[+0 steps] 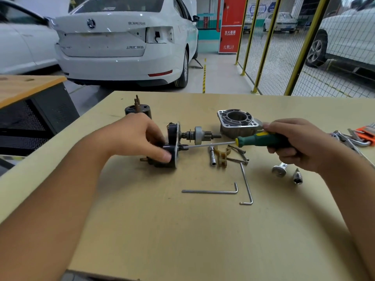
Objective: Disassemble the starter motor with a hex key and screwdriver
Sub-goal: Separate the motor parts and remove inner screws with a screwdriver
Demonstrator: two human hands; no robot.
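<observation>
A white saloon car (121, 43) with its right tail lamp removed stands behind the pale plywood workbench (182, 230); to the right runs a yellow-framed wire mesh fence (284, 47), and a red cabinet (230, 25) stands farther back.

On the bench, the person's left hand (138, 136) grips the black cylindrical starter motor part (166, 153) with a metal flange, fingers curled over its top and thumb pressed on its near side. The right hand (298, 142) is wrapped around the green-and-yellow handled screwdriver (243, 141), whose bright steel shaft lies nearly level and reaches left to the flange face of the gripped part (whether the tip sits in a screw head cannot be told).

Just behind the gripped part lies a shaft with a pinion gear and silver collar (197, 135). Right of that sits a grey cast-aluminium housing with a round opening (236, 122), and at the far left a black cylindrical casing with brown terminals (138, 109) stands upright.

In front lie two L-shaped steel hex keys (211, 191), their short ends near each other, a tan plastic fork lever (222, 157), a small chrome socket extension (212, 157), two long dark bolts (237, 154), an open-end spanner head (279, 170) and a small socket bit (297, 177). An orange-holdered hex key set (359, 134) sits at the right edge.
</observation>
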